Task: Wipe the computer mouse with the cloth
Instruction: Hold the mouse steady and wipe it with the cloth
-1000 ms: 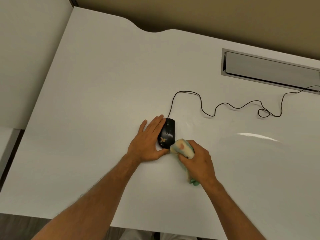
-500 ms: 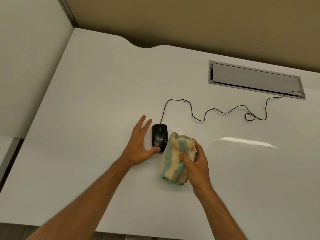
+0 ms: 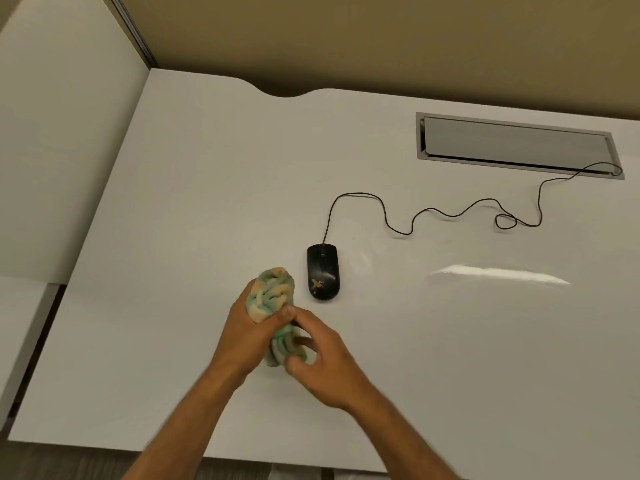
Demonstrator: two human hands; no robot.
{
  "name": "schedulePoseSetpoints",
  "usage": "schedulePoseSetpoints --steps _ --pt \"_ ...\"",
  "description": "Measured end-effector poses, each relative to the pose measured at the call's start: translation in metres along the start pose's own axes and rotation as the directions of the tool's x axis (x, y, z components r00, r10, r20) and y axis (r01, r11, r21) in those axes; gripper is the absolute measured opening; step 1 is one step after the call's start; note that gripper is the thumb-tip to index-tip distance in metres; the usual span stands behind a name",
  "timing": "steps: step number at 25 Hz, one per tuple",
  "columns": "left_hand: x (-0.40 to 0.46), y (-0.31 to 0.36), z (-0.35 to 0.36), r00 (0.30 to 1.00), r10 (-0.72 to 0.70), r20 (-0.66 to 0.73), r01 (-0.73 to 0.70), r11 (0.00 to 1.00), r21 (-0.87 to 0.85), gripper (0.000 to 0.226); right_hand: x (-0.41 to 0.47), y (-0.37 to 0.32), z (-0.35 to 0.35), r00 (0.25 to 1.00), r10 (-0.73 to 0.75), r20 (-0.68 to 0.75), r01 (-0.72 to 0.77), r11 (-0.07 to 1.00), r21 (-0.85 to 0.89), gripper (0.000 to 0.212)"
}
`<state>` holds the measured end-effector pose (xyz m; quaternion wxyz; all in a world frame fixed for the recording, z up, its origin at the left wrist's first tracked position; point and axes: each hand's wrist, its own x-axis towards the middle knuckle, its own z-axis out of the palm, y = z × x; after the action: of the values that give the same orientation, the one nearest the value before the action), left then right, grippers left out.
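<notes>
A white desk carries a grey cable hatch at its far right. Near the front edge, the left hand and right hand both grip a bunched green-and-cream cloth. The black mouse, smudged, lies untouched just right of the cloth, its cord running to the hatch.

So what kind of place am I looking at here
Most likely an office workstation. A white desk has a metal cable hatch built into it, the wired mouse sends its cable into that hatch, and a partition panel stands alongside.
</notes>
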<state>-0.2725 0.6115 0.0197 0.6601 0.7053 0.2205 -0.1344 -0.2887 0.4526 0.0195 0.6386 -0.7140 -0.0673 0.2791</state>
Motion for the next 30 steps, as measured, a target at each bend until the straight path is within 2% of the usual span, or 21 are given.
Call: schedulePoseSetpoints --steps 1,2,4,5,6,8,10,13,16,19,23,27,30 --pt "0.004 -0.001 -0.004 0.999 0.0 -0.037 0.002 0.999 0.048 0.055 0.004 0.0 -0.013 1.0 0.017 -0.001 -0.017 1.0 0.0 0.05" --pt "0.007 -0.001 -0.008 0.998 0.03 -0.062 -0.023 0.993 0.115 0.048 0.01 0.001 -0.026 0.995 0.039 -0.093 -0.039 0.999 0.0 0.045" --pt "0.015 0.004 -0.014 0.977 0.188 -0.097 -0.157 0.953 0.261 0.046 0.027 0.007 -0.056 0.923 0.045 -0.382 -0.065 0.997 -0.041 0.04" --pt "0.022 0.008 -0.016 0.948 0.303 -0.093 -0.257 0.906 0.335 0.05 0.036 0.011 -0.071 0.885 0.007 -0.465 -0.073 0.989 -0.125 0.042" --pt "0.03 0.01 -0.015 0.911 0.406 -0.072 -0.347 0.85 0.397 0.054 0.045 0.015 -0.085 0.886 -0.029 -0.462 -0.094 0.966 -0.24 0.049" --pt "0.049 0.009 -0.008 0.854 0.521 -0.011 -0.443 0.736 0.512 0.055 0.062 0.03 -0.104 0.973 0.042 -0.229 -0.146 0.876 -0.461 0.075" --pt "0.067 0.006 0.005 0.813 0.58 0.048 -0.47 0.605 0.642 0.053 0.078 0.043 -0.113 0.991 0.13 -0.041 -0.124 0.737 -0.665 0.1" --pt "0.088 0.001 0.022 0.793 0.588 0.156 -0.494 0.471 0.731 0.053 0.093 0.054 -0.114 0.998 0.063 0.03 -0.014 0.598 -0.801 0.105" --pt "0.098 -0.005 0.032 0.813 0.534 0.232 -0.497 0.43 0.754 0.059 0.099 0.062 -0.118 0.999 -0.006 0.04 0.037 0.544 -0.838 0.099" --pt "0.091 -0.016 0.038 0.827 0.475 0.3 -0.51 0.411 0.756 0.064 0.102 0.063 -0.12 0.999 -0.01 0.04 0.039 0.558 -0.829 0.1" --pt "0.087 -0.025 0.04 0.835 0.461 0.3 -0.499 0.406 0.765 0.074 0.104 0.066 -0.122 0.999 0.001 0.044 0.036 0.592 -0.805 0.1" --pt "0.078 -0.037 0.04 0.787 0.493 0.37 -0.549 0.289 0.784 0.086 0.106 0.069 -0.123 0.999 -0.009 0.04 0.037 0.604 -0.796 0.099" --pt "0.071 -0.047 0.033 0.75 0.5 0.433 -0.603 0.246 0.759 0.088 0.106 0.07 -0.124 0.999 -0.017 0.035 0.038 0.602 -0.797 0.1"
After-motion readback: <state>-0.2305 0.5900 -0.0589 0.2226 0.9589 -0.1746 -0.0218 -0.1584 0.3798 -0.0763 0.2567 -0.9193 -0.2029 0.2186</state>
